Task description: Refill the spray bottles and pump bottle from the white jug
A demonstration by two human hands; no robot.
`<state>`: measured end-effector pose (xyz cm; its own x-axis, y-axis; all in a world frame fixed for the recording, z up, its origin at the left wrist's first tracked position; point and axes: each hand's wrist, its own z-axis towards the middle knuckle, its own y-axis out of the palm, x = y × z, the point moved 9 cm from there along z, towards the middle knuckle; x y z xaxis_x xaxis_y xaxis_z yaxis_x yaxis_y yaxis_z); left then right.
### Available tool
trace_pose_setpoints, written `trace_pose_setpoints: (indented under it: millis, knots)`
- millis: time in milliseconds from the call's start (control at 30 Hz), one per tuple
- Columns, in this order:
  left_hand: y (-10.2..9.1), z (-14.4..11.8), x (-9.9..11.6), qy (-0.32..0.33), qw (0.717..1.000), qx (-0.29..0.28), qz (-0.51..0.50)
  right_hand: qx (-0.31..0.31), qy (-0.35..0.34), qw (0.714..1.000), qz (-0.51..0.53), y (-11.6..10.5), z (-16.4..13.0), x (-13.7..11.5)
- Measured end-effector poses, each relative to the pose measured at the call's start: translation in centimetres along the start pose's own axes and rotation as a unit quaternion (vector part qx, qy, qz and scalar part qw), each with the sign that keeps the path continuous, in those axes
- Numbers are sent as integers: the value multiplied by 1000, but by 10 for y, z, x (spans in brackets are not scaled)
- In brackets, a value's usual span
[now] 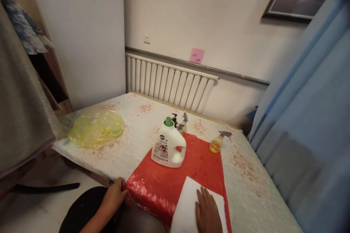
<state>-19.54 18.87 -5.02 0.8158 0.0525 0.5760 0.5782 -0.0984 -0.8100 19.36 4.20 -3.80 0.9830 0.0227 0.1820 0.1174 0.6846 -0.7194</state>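
Observation:
My right hand (207, 210) lies flat, palm down, on a white cloth (186, 204) spread over the near end of a red plastic sheet (197, 169). My left hand (115, 196) touches the near left corner of that red sheet at the table edge, fingers curled against it. A white detergent jug (168, 147) with a green cap stands upright on the red sheet. Behind it stand two small spray bottles (182, 123). A spray bottle of yellow liquid (218, 142) stands at the sheet's far right corner.
The table (131, 153) has a pale floral cover. A crumpled yellow plastic bag (95, 127) lies at its left end. A white radiator (169, 82) lines the far wall. Blue curtain (308, 134) hangs at the right, grey fabric (19, 116) at the left.

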Motion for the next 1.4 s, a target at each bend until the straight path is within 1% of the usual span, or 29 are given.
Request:
trace_pose_setpoints:
  millis: [100,267,367,500,567,733,900,1233,1400]
  knots:
    - [4,2,-6,-14,1000,23,-16,4,4,1000,5,2,-2,1]
    - [5,1,-10,-24,998,51,-37,8,3,1000,10,4,-4,3]
    - [2,-1,-12,-33,996,72,-46,3,0,1000,5,3,-3,2]
    - [-5,-3,-16,-42,990,121,-62,10,-3,1000,-2,0,-2,1]
    - [-5,-4,-17,-39,988,129,-70,9,-6,1000,-3,0,-2,0]
    - [5,-7,-16,-38,988,118,-93,13,-8,1000,-5,-1,-1,-1]
    - [7,-13,-13,-32,988,111,-99,18,-4,1000,7,-4,1,-2]
    - [15,-5,-6,-19,998,58,-13,5,9,1000,11,-4,1,-1]
    - [14,-5,2,-8,998,50,27,4,17,1000,19,-6,2,-1]
